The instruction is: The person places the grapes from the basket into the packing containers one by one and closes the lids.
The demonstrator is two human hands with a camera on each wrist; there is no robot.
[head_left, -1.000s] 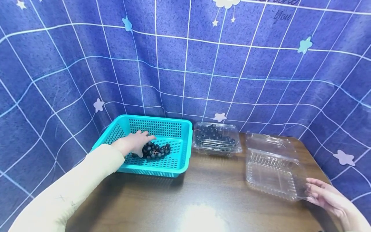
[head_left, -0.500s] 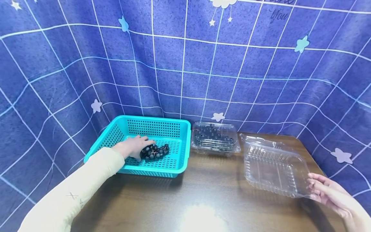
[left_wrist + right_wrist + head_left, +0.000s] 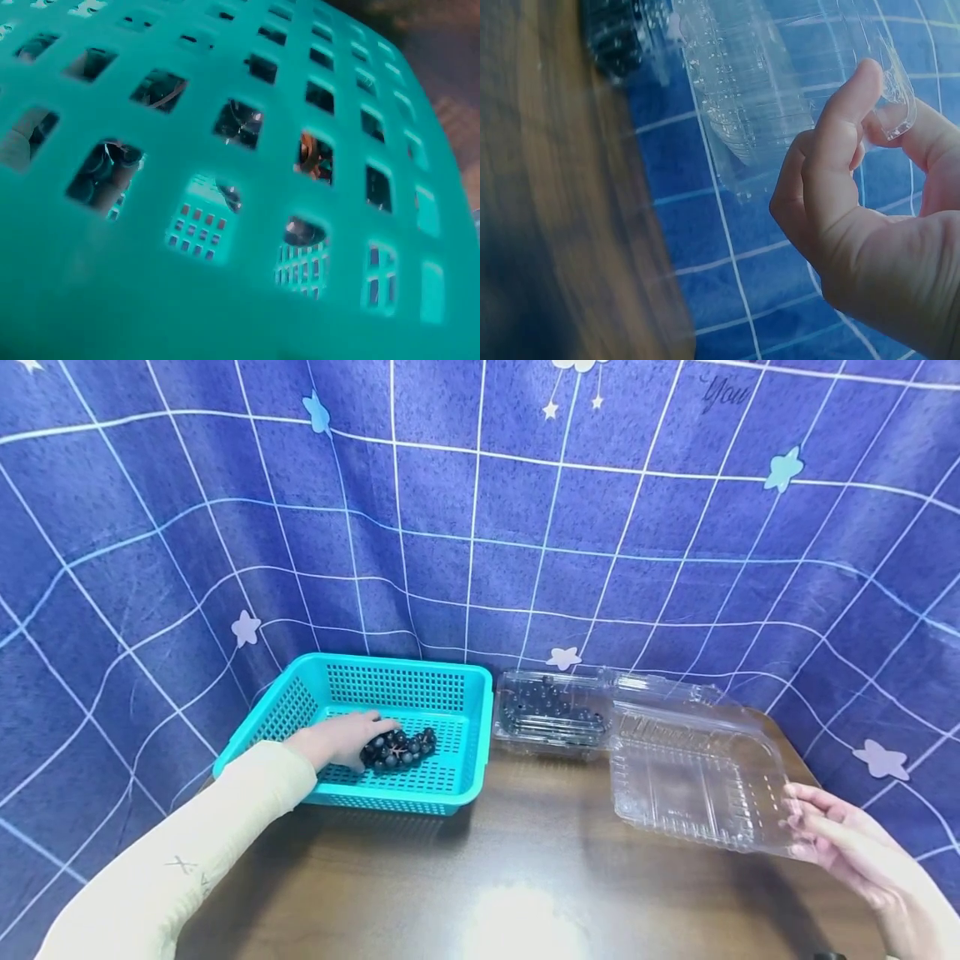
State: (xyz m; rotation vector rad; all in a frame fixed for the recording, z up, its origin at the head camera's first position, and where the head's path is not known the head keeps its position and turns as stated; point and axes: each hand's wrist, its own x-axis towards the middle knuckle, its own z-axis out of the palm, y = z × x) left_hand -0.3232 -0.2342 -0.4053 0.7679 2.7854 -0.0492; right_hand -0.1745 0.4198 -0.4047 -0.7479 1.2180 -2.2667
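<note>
A bunch of dark grapes [image 3: 401, 750] lies in a turquoise slotted basket [image 3: 480, 743] in the head view. My left hand [image 3: 341, 739] reaches over the near wall and grips the bunch's left end, thumb on the near side, hiding part of it. Through the basket wall's slots [image 3: 247, 157] in the left wrist view, only bits of grapes and fingers show. My right hand [image 3: 843, 839] pinches the right edge of an open clear plastic clamshell box [image 3: 682, 785], tilted and lifted at that side. In the right wrist view, thumb and fingers [image 3: 840, 127] hold its rim.
A closed clear clamshell [image 3: 551, 714] with dark grapes stands at the back, right of the basket and close to the open box's left side. The brown wooden table [image 3: 420, 885] ends at a blue gridded curtain [image 3: 510, 560] behind and on both sides.
My right hand has raised the open clamshell and brought it leftward, towards the closed one. The left hand has settled lower around the grapes, which have barely moved.
</note>
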